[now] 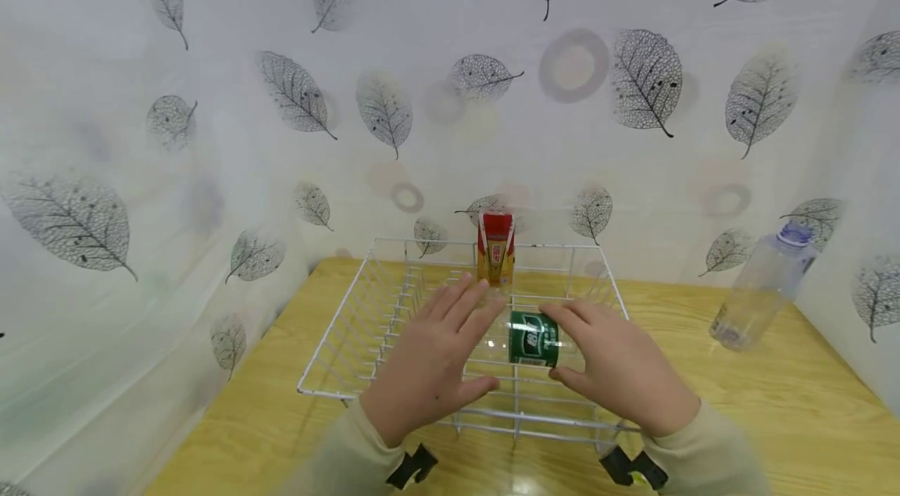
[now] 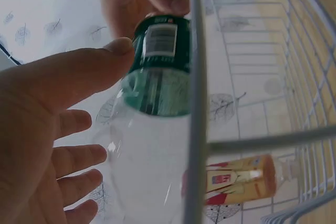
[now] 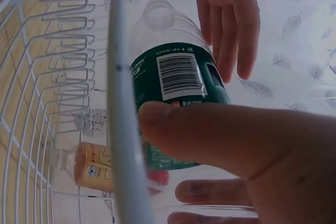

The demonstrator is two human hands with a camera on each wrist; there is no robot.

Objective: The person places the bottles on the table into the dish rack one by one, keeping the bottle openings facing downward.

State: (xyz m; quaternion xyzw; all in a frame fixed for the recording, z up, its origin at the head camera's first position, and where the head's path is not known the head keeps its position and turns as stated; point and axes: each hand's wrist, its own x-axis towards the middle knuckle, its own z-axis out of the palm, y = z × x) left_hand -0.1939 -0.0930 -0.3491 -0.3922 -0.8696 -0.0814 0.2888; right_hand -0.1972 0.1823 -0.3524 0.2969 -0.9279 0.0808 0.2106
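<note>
A clear plastic bottle (image 1: 532, 338) with a green label lies sideways over the white wire rack (image 1: 516, 418). My right hand (image 1: 622, 363) grips it near the base end; in the right wrist view its thumb (image 3: 184, 129) presses the label beside the barcode. My left hand (image 1: 432, 359) is at the neck end, fingers extended and spread, the fingertips overlapping the clear part in the head view. In the left wrist view, the left thumb (image 2: 94, 69) points at the label's edge while the other fingers hang loosely beside the bottle.
At the rack's back stands a smaller bottle (image 1: 496, 250) with a red and yellow label. A tall clear bottle with a purple cap (image 1: 762, 289) leans to the right on the wooden table (image 1: 703, 402). A leaf-patterned sheet (image 1: 450, 129) hangs behind and at the sides.
</note>
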